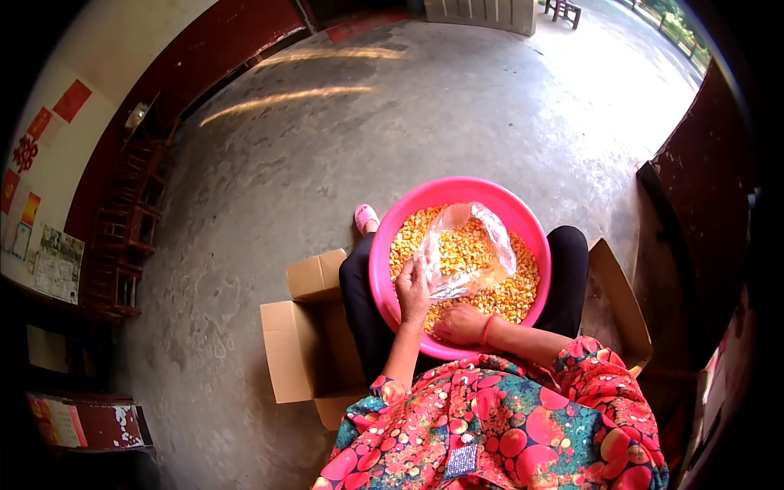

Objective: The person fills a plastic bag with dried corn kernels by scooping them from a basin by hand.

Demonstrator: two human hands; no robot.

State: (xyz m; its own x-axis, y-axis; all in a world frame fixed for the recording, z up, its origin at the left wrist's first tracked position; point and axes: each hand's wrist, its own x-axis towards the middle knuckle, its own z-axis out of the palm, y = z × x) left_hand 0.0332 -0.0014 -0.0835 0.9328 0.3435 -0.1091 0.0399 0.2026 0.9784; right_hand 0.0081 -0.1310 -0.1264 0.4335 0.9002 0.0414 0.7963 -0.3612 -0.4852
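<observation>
A pink basin (379, 269) full of yellow corn kernels (523, 282) rests between the knees. Inside it lies a clear plastic bag (493, 227), its mouth spread wide, with kernels visible through and within it. My left hand (413, 287) is at the basin's left side, fingers pinched on the near left edge of the bag. My right hand (460, 323), with a red band at the wrist, is low in the basin just below the bag. Its fingers are curled into the kernels, and the fingertips are hidden.
An opened cardboard box (287, 351) stands on the concrete floor left of the legs. Another cardboard piece (621, 306) is at the right. Dark wooden chairs (126, 237) line the left wall. A dark red door panel (710, 196) stands at the right, beside a bright doorway.
</observation>
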